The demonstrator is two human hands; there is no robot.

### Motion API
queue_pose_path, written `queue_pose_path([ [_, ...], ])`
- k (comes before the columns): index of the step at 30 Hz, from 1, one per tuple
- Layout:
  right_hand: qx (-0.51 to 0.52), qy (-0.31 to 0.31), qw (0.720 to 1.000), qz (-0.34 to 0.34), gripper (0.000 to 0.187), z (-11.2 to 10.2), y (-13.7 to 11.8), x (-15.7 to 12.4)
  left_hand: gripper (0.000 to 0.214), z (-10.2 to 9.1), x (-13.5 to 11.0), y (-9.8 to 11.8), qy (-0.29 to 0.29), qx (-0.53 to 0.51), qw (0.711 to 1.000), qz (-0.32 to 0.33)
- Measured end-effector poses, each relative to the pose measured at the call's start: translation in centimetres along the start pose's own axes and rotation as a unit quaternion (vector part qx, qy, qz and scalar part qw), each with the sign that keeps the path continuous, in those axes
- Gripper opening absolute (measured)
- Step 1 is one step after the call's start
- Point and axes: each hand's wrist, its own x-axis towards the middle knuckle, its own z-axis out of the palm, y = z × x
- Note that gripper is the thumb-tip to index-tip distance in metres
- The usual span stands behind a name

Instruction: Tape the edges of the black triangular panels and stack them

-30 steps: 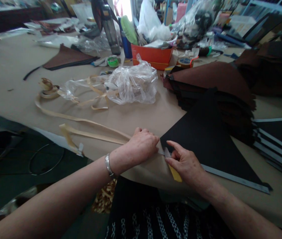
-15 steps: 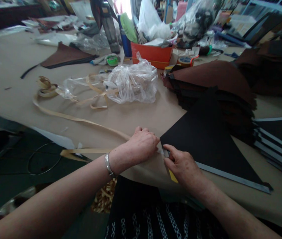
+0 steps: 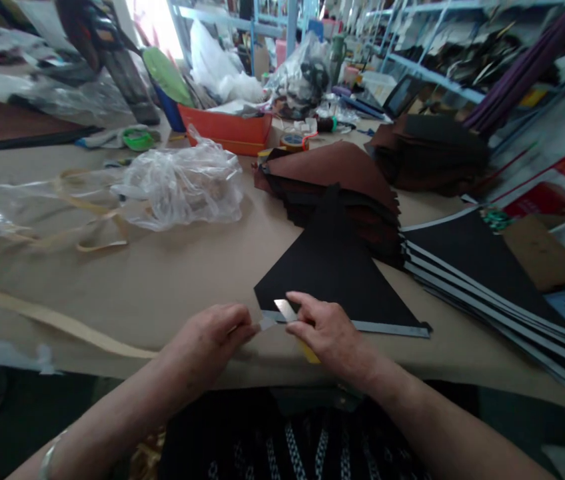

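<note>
My left hand (image 3: 217,337) is closed in a pinch on the pale end of a strip of tape (image 3: 266,324), close to the left corner of a black triangular panel (image 3: 322,267). A longer beige length of tape (image 3: 87,333) runs under my left forearm. My right hand (image 3: 330,337) grips a knife with a flat, slant-tipped metal blade (image 3: 285,309). A yellow part shows below my right fingers and seems to be its other end. Along the panel's front edge lies a grey strip (image 3: 387,329), just beyond my right hand.
Behind the panel rises a stack of brown and black pieces (image 3: 332,163). Grey-edged black panels (image 3: 472,267) lie fanned out at right. A crumpled clear plastic bag (image 3: 187,187) is at left, with a red box (image 3: 232,133) behind it. The table's front edge is near my body.
The view has swung right. My left hand has drawn back slightly from the panel's corner, and the tape end now shows at its fingertips. The blade is tilted further left over the grey strip.
</note>
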Motion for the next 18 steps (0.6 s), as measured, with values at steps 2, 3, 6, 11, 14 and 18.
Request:
queue_pose_path([
  [2,0.043,0.039,0.998,0.010,0.020,-2.4,1.9,-2.1,0.026,0.3,0.4,-0.6,0.005,0.013,1.000,0.028],
  [3,0.052,0.060,0.997,0.017,0.017,-3.6,3.1,-3.3,0.026,0.5,0.7,-0.7,-0.001,0.016,0.998,0.053],
  [6,0.007,0.106,0.994,0.040,0.018,-6.9,6.8,-6.3,0.026,1.5,1.5,-0.4,-0.022,0.036,0.995,0.094],
  [11,-0.169,0.087,0.981,0.029,0.029,-10.4,10.7,-7.5,0.021,2.8,2.4,0.1,-0.010,0.105,0.993,0.047],
  [14,-0.217,0.093,0.965,0.116,0.042,-10.9,11.6,-6.7,0.022,2.9,2.6,0.3,-0.011,0.117,0.992,0.039],
  [18,-0.258,0.083,0.946,0.177,0.030,-10.5,12.1,-6.7,0.020,2.7,1.6,1.1,-0.035,0.108,0.993,0.036],
])
